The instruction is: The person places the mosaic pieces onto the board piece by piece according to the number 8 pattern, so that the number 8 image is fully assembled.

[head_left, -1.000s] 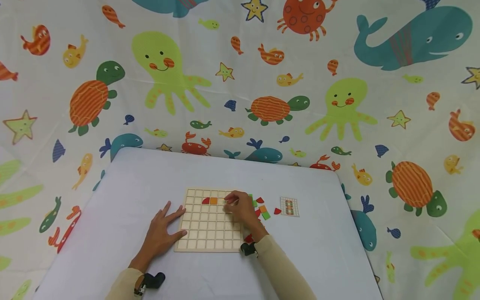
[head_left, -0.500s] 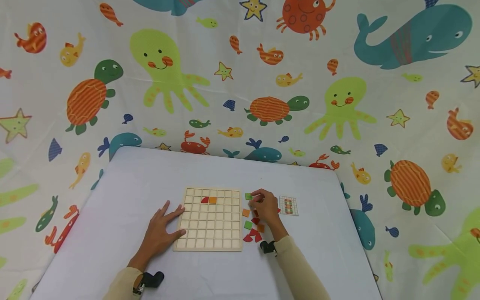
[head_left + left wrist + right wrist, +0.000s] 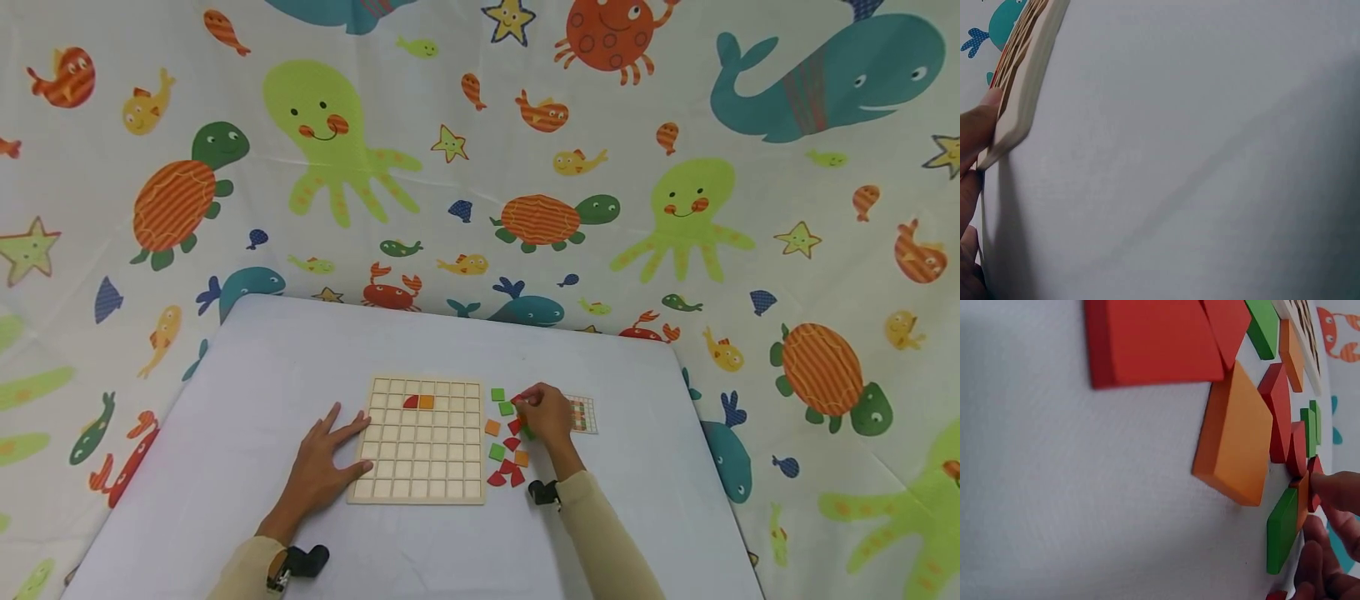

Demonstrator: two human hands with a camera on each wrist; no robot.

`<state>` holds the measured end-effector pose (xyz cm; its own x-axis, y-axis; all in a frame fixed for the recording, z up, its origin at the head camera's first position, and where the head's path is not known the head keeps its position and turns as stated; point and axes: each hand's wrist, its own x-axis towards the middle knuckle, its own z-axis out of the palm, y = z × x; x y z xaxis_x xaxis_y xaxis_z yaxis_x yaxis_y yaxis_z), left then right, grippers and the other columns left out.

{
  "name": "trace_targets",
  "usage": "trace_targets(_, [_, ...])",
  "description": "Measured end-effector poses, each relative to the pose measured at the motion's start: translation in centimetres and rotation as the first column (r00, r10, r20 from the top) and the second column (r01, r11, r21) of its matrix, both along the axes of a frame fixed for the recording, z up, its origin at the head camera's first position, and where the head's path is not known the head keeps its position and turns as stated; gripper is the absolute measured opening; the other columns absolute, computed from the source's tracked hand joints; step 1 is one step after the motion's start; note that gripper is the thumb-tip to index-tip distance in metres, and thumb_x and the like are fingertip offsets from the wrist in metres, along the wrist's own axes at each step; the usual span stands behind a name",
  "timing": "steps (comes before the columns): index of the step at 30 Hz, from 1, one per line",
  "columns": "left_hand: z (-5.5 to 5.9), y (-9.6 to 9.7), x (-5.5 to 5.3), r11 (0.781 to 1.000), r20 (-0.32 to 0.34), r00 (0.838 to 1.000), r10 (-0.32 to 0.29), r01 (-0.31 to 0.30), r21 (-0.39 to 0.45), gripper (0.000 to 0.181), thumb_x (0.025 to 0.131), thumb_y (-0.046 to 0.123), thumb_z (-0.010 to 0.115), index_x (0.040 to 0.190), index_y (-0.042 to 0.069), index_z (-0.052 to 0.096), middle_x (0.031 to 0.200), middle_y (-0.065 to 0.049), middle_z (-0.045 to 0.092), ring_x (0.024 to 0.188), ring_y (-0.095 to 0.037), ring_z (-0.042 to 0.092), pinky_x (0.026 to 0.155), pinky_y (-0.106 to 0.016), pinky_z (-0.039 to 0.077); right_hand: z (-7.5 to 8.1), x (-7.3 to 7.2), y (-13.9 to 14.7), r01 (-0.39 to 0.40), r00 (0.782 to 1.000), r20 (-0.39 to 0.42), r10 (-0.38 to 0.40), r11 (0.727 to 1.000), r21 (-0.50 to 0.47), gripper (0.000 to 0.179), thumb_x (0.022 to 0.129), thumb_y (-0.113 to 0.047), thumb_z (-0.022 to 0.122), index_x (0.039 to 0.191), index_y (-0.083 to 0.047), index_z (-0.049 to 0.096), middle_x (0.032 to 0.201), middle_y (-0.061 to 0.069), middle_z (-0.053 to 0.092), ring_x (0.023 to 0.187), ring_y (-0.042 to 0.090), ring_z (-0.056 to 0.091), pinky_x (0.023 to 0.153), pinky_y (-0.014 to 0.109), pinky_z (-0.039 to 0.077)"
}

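Note:
A wooden grid board (image 3: 415, 450) lies flat on the table, with a red quarter-circle tile (image 3: 411, 402) and an orange square tile (image 3: 426, 402) in neighbouring cells of an upper row. My left hand (image 3: 318, 462) rests at its left edge, fingers spread, thumb and fingertips touching the rim. To the right of the board, my right hand (image 3: 549, 417) pinches another red quarter-circle tile (image 3: 1315, 481) among the loose pieces. A green tile (image 3: 1282, 531) and an orange tile (image 3: 1302, 503) lie right beside those fingers, partly hidden by the hand in the head view.
Several loose red, green and orange tiles (image 3: 497, 451) are scattered along the board's right side. A small printed pattern card (image 3: 584, 414) lies behind the right hand, partly covered. The white table (image 3: 330, 342) ends at a sea-animal cloth backdrop (image 3: 420, 183).
My right hand has moved from over the board to the loose tiles on the right, where it now pinches a red one. My left hand has stayed at the board's edge.

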<state>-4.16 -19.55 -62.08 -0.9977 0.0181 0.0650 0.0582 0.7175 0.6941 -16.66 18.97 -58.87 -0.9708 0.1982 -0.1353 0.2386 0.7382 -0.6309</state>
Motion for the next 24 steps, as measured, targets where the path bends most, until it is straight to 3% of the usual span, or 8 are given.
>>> trace_targets(9, [-0.2,0.0,0.0,1.0,-0.023,1.0,-0.01,0.01,-0.004,0.077,0.081,0.034,0.09,0.15,0.012,0.062,0.165,-0.031,0.039,0.154,-0.06,0.03,0.124,-0.077,0.021,-0.1,0.1,-0.7,-0.074,0.997,-0.026,0.072,0.996,-0.057,0.014,0.098,-0.015,0.077,0.101,-0.014,0.064,0.1,0.007,0.069,0.09,0.023,0.06,0.074,0.03,0.051])
trace_targets(13, [-0.1,0.0,0.1,1.0,-0.016,1.0,-0.007,0.007,0.002,0.076,0.082,0.034,0.089,0.149,0.012,0.063,0.166,-0.033,0.037,0.154,-0.062,0.029,0.123,-0.078,0.022,-0.3,0.1,-0.9,-0.108,0.993,-0.058,0.104,0.991,-0.083,0.014,0.101,-0.017,0.073,0.106,-0.016,0.06,0.107,0.008,0.069,0.089,0.023,0.059,0.071,0.028,0.05])
trace_targets(19, [0.2,0.1,0.2,1.0,-0.014,1.0,-0.003,0.003,-0.004,0.075,0.082,0.033,0.089,0.148,0.011,0.063,0.166,-0.035,0.035,0.153,-0.062,0.03,0.122,-0.078,0.022,0.3,0.4,-1.6,-0.166,0.979,-0.144,0.145,0.975,-0.148,0.01,0.103,-0.02,0.072,0.108,-0.017,0.064,0.104,0.005,0.07,0.08,0.018,0.055,0.063,0.025,0.047])
trace_targets(24, [0.3,0.2,0.3,1.0,-0.014,1.0,0.001,-0.001,-0.003,0.074,0.082,0.033,0.089,0.148,0.012,0.063,0.167,-0.034,0.035,0.154,-0.062,0.029,0.123,-0.078,0.022,1.1,0.5,-2.6,-0.235,0.962,-0.191,0.195,0.947,-0.219,0.011,0.102,-0.02,0.073,0.11,-0.016,0.068,0.108,0.004,0.072,0.086,0.018,0.059,0.072,0.025,0.051])
